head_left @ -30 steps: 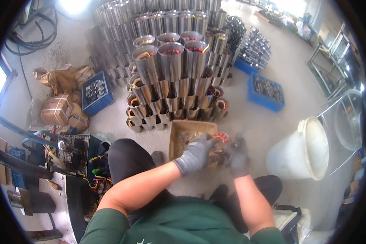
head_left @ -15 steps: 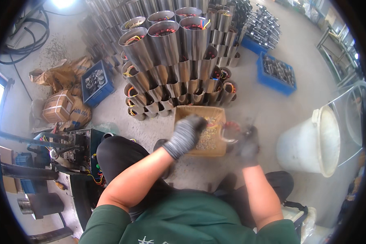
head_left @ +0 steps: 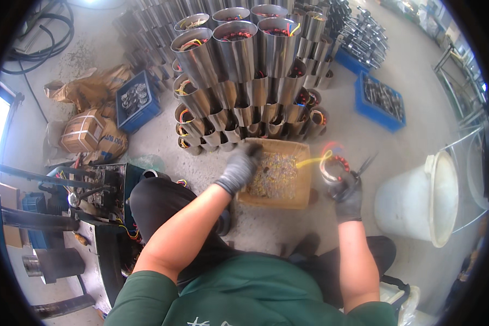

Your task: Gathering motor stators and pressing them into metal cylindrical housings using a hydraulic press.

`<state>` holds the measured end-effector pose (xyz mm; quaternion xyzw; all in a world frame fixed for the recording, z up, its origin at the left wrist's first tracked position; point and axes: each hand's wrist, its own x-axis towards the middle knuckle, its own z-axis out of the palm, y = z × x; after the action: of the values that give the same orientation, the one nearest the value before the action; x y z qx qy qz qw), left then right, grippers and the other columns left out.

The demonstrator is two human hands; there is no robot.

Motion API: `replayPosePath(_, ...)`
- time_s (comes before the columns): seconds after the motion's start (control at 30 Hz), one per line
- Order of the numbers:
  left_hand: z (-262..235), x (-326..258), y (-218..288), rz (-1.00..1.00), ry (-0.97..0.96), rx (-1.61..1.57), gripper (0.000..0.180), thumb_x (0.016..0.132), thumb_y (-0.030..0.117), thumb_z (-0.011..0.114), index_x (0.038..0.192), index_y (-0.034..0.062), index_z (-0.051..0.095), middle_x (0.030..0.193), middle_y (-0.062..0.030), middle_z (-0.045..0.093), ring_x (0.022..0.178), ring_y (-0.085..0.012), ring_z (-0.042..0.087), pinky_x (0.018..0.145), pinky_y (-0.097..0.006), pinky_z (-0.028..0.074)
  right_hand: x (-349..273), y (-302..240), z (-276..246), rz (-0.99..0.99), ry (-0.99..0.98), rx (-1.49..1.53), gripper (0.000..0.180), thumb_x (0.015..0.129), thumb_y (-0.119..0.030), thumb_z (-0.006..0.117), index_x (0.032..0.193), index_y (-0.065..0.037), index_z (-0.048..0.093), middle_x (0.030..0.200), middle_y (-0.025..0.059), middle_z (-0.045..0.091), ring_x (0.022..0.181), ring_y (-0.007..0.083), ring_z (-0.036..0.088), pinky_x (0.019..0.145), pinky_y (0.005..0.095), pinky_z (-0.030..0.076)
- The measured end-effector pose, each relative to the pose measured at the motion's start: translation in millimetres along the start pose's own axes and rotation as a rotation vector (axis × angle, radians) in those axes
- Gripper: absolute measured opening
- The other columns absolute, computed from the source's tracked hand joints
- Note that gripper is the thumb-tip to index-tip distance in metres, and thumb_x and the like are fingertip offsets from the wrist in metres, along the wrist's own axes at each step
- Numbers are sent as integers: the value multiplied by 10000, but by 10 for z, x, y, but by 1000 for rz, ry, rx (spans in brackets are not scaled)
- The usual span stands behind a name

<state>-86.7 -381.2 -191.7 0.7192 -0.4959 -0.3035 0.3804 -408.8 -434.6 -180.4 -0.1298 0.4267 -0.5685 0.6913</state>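
My right hand (head_left: 348, 198), in a dark grey glove, is closed around a motor stator (head_left: 336, 169), a metal ring with red-wrapped windings inside. A yellow lead (head_left: 312, 161) sticks out of the ring leftward over the cardboard box. A slim dark pointed tool (head_left: 368, 163), perhaps scissors, juts up from the same hand. My left hand (head_left: 240, 167), gloved in grey, is over the left edge of the cardboard box (head_left: 271, 204). Its fingers look curled and slightly blurred; anything in them is hidden. Small yellowish and multicoloured scraps (head_left: 277, 182) cover the box's bottom.
Stacked steel cylinders (head_left: 236, 54) with coloured wires inside rise beyond the box. Blue crates (head_left: 380, 103) of metal parts stand at the right, another blue crate (head_left: 136, 103) at the left. A white bucket (head_left: 413, 198) is at my right, a greasy machine (head_left: 100, 190) at my left.
My left hand has moved leftward, from over the box's middle to its left edge. The stator has tilted, and its yellow lead now shows stretched out. The whole view has shifted slightly.
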Motion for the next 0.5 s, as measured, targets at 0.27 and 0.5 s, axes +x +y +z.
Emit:
replayPosePath(0.27,288,-323,493,232,-267,129,564,914,304,698,1377,34,523,1286,-244,557,1152,-371,597,975,-410,506,-23,347,-179,387,-270,100,378,791,-60,726,1143,-2,603,922,51,688,575,129,570,666,274,590)
replayPosePath(0.5,190,-310,635,315,-514,-96,434,908,198,710,1292,26,604,1135,-167,624,1058,-279,619,930,-366,511,-363,245,68,174,-511,-571,436,773,-77,717,1168,2,548,928,109,677,702,202,702,541,285,588)
